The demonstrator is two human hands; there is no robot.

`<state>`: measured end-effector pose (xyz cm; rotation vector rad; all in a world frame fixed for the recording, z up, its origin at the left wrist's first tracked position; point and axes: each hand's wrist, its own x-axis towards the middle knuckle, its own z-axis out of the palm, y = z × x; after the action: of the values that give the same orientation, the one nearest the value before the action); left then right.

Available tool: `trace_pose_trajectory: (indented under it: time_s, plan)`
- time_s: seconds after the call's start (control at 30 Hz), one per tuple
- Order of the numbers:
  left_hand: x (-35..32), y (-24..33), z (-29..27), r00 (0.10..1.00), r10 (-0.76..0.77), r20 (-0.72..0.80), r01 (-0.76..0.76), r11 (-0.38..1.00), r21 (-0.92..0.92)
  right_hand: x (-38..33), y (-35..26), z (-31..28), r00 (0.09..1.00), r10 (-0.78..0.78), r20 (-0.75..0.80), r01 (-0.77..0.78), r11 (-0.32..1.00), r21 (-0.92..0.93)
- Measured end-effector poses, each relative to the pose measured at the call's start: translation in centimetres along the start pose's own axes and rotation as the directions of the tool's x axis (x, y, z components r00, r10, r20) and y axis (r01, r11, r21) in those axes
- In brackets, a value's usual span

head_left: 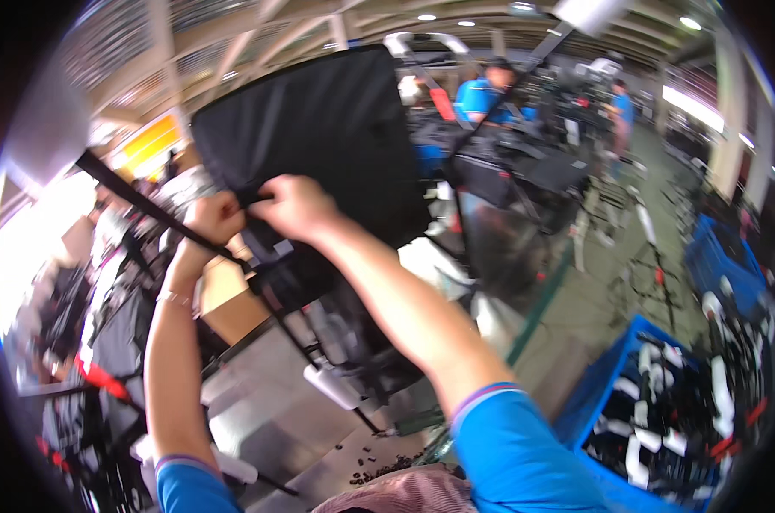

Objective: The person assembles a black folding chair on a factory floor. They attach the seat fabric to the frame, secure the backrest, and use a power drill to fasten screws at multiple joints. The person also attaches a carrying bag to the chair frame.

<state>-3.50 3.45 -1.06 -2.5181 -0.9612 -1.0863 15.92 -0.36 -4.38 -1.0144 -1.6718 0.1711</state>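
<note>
Black fabric panel (319, 128): upright, before the wearer. Left hand (216, 219), right hand (298, 208): closed at its lower-left edge, seemingly pinching it, blur allowing. Step, judged: edge-fitting. Next move: wants even tension.

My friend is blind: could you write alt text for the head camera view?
A person's left hand and right hand are close together at the lower left corner of a large black fabric panel, their grip blurred. A blue crate of black and white parts sits lower right; two people in blue tops are beyond.
</note>
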Motion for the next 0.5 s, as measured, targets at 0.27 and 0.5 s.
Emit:
trace_pose_trajectory:
  time_s: [0.27, 0.5]
  plan:
    - [-6.1, -7.2, -3.6, 0.822, -0.541, -0.18, 0.568, 0.746, 0.349, -1.2, 1.4, -13.3, 0.971, 0.078, 0.227, 0.07, 0.811, -0.58]
    - [-9.8, -7.7, -5.1, 0.682, -0.713, -0.162, 0.67, 0.52, 0.53, -0.4, 1.1, -12.1, 0.905, -0.406, 0.128, 0.353, 0.547, -0.759]
